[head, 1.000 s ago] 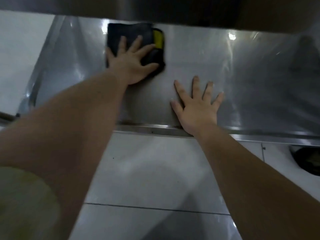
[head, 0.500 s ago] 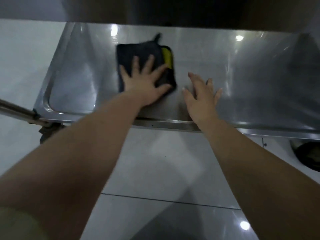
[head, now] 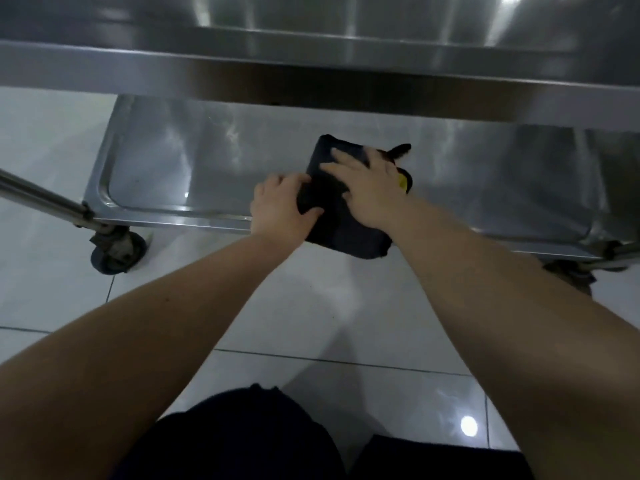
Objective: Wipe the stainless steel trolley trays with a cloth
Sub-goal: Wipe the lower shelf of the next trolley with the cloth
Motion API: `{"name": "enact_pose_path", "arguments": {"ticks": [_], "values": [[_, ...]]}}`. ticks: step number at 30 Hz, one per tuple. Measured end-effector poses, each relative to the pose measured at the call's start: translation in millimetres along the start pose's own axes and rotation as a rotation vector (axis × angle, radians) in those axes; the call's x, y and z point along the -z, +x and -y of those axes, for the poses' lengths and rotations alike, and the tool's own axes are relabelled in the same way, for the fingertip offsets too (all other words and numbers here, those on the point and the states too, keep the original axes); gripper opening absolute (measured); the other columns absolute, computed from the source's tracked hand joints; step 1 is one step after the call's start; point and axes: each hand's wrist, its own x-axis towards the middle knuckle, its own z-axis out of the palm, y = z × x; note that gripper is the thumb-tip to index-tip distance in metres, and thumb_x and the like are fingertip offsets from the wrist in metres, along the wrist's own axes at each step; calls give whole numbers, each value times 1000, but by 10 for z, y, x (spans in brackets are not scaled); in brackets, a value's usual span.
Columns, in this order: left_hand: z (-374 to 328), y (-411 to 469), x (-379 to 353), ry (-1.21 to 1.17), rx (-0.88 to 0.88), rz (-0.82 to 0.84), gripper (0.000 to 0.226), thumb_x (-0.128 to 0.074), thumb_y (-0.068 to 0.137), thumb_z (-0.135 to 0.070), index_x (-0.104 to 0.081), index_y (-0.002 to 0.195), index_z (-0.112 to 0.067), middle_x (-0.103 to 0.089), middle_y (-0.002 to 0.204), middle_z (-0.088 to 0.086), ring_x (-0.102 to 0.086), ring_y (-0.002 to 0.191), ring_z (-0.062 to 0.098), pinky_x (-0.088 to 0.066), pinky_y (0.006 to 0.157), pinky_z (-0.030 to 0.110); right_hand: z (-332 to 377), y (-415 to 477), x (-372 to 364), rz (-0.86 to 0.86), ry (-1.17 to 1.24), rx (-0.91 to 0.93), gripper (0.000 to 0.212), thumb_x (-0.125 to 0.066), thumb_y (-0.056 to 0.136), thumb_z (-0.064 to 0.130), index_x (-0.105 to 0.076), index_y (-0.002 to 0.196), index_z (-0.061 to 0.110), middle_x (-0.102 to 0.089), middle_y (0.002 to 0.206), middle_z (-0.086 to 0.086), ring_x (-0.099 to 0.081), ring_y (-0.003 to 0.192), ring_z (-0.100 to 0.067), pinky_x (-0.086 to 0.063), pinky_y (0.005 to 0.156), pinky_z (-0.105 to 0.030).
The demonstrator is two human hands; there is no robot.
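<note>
Left grip (head: 281, 206) clenched on cloth (head: 346, 233) edge; right grip (head: 369, 190) flat, fingers straight, pressing cloth top. I see cloth overhanging front rim of lower tray (head: 166, 168).

Cloth (head: 346, 233) on the lower trolley tray (head: 173, 168) overhangs its near rim; left hand (head: 280, 206) at its left edge, right hand (head: 370, 192) on top.

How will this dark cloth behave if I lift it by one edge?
Probably floppy: the cloth is folded in layers, and its near edge hangs past the rim of the lower tray. Likely light, as soft fabric bunching under the left hand. It may unfold when lifted.
</note>
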Motion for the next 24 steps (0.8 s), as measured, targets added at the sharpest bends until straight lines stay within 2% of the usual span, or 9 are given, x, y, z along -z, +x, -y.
{"name": "enact_pose_path", "arguments": {"ticks": [2,5,8,11,13,17,18,21,24], "values": [[6,-35,8,-73,158,72,60,-75,80,-40,-51,131,-20,-56,124,7,-50,116,30,-43,99,43,188,85,-5,84,-133,94,69,-42,96,3,-22,152,38,0,163,13,10,148,-34,1,116,-57],[-80,-1,18,-180,249,158,43,-72,84,-34,-57,118,-11,-65,110,10,-62,102,30,-52,85,41,427,193,-36,156,-322,143,74,-47,94,3,-17,154,36,-1,163,12,15,147,-35,7,116,-60],[-144,29,109,-98,203,242,22,-63,90,-32,-67,95,-11,-68,88,8,-65,83,29,-47,64,32,537,197,-44,97,-469,118,60,-51,90,10,-33,146,26,-28,154,-5,-9,144,-40,0,117,-60],[-95,-69,302,-76,183,228,19,-63,89,-34,-57,79,-19,-57,70,-2,-56,69,21,-35,53,29,499,58,51,-108,-539,152,32,-49,89,16,-53,121,17,-48,130,-11,-31,128,-40,-15,114,-57],[-36,-234,525,-64,182,205,14,-63,89,-29,-54,83,-21,-52,72,-5,-51,72,20,-34,59,31,504,-87,147,-139,-497,203,25,-48,90,16,-56,113,16,-50,123,-9,-34,126,-39,-20,110,-54],[8,-732,1290,-26,192,176,14,-63,89,-26,-63,102,-20,-65,99,4,-60,91,27,-44,76,34,937,-550,442,14,-338,299,27,-52,91,14,-51,119,14,-53,119,-6,-41,122,-34,-17,110,-45],[-15,-870,1526,-2,185,156,15,-62,90,-27,-64,103,-22,-65,102,3,-60,93,28,-44,80,35,1084,-714,543,53,-266,315,30,-52,92,12,-50,122,12,-53,120,-7,-46,117,-33,-23,106,-42],[-137,-1272,2281,25,135,86,11,-62,92,-31,-64,99,-23,-65,100,-1,-60,93,25,-42,89,40,1534,-1194,988,87,12,285,27,-54,94,15,-54,121,13,-54,115,-9,-58,92,-34,-44,69,-43],[-277,-1704,3086,75,87,122,13,-57,95,-34,-63,100,-25,-64,98,-6,-59,91,20,-35,92,35,1961,-1560,1605,82,248,224,20,-58,93,17,-60,113,14,-56,110,-5,-56,91,-28,-44,69,-39]]}}
